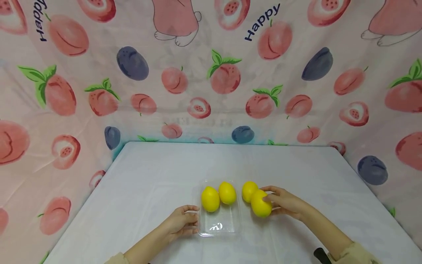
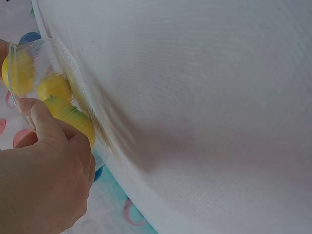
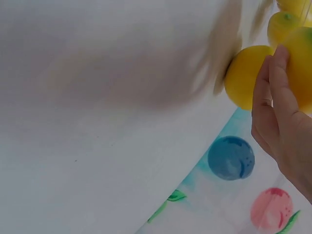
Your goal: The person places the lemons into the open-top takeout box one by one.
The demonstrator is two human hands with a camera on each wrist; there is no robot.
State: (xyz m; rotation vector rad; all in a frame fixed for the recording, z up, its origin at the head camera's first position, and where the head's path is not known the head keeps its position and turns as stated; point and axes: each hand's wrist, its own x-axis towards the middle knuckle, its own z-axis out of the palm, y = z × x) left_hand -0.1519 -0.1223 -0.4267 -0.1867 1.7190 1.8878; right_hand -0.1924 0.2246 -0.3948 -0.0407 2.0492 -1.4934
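Note:
A clear plastic tray (image 1: 220, 225) lies on the white table near the front edge, with two yellow lemons (image 1: 210, 199) (image 1: 227, 193) in its far end. My left hand (image 1: 183, 222) grips the tray's left rim, its fingers (image 2: 46, 127) curled against the clear wall (image 2: 29, 58). To the right of the tray, my right hand (image 1: 281, 201) grips a third lemon (image 1: 261, 208) just off the table. A fourth lemon (image 1: 248, 190) lies right behind it, touching it. In the right wrist view my fingers (image 3: 275, 92) wrap the held lemon (image 3: 300, 63) beside that other lemon (image 3: 245, 75).
The white table (image 1: 158, 172) is walled on three sides by a pink cloth printed with peaches and plums (image 1: 211, 73). A dark object (image 1: 321, 255) shows at the bottom edge by my right sleeve.

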